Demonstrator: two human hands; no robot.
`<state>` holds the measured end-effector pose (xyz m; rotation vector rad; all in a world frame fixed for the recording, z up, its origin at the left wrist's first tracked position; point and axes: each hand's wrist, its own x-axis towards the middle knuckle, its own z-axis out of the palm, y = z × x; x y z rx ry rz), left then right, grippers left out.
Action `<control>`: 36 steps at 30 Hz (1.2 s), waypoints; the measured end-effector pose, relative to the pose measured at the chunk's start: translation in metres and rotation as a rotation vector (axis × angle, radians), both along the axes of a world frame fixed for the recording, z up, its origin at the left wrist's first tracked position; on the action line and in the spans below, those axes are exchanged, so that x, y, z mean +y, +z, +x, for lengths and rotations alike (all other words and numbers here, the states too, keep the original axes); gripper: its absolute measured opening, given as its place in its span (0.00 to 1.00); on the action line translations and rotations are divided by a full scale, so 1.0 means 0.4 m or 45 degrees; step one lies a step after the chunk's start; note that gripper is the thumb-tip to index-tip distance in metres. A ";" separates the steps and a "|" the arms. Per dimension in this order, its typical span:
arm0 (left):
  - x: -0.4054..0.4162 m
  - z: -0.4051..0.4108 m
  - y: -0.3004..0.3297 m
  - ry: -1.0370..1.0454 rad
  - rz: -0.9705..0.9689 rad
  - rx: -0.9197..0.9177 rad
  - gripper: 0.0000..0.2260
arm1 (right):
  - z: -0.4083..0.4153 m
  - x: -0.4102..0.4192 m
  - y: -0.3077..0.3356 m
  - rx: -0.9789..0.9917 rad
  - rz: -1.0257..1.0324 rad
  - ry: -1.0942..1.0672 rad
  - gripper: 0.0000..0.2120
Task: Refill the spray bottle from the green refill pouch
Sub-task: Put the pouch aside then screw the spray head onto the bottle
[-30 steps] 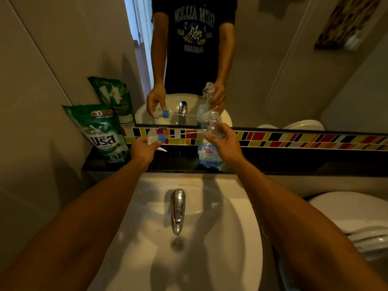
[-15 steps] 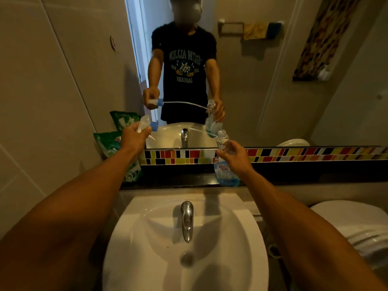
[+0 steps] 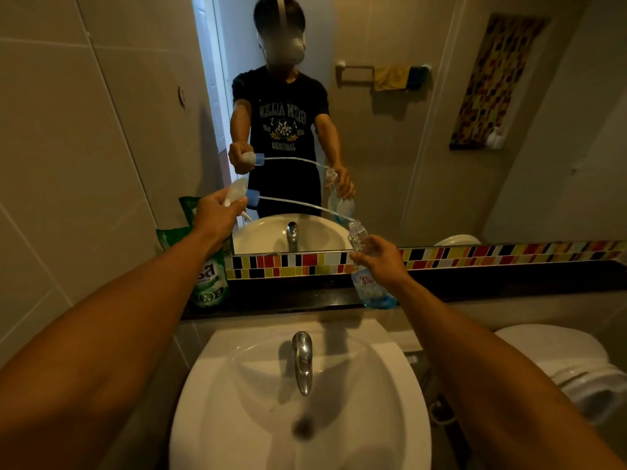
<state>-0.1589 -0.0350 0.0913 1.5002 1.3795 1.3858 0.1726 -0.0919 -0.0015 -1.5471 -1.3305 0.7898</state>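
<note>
My left hand (image 3: 217, 215) grips the white spray head (image 3: 237, 195) with its blue collar, held up and to the left. Its thin dip tube (image 3: 298, 205) stretches right, the tip just at the bottle's open mouth. My right hand (image 3: 381, 262) is wrapped around the clear spray bottle (image 3: 371, 286), which stands on the dark ledge with a little blue liquid at the bottom. The green refill pouch (image 3: 208, 283) leans against the wall at the ledge's left end, partly hidden by my left forearm.
A white sink (image 3: 244, 418) with a chrome tap (image 3: 302, 361) sits below the dark ledge (image 3: 492, 283). A mirror above a band of coloured tiles (image 3: 475, 256) reflects a person and the room. A white toilet (image 3: 570, 361) is at the right.
My left hand has lifted the spray head up and left, drawing the dip tube out of the bottle. My right hand stays on the bottle. The camera has tilted upward.
</note>
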 end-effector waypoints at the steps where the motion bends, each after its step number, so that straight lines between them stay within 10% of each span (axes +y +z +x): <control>1: -0.002 0.000 -0.001 -0.008 0.002 0.009 0.17 | -0.003 -0.004 0.003 -0.007 0.003 0.003 0.25; 18: -0.031 0.106 0.010 -0.312 -0.019 -0.100 0.25 | -0.102 -0.023 0.051 -0.098 -0.030 0.228 0.33; 36: -0.040 0.156 -0.016 -0.535 -0.080 -0.160 0.25 | -0.197 -0.027 0.095 -0.095 0.021 0.361 0.20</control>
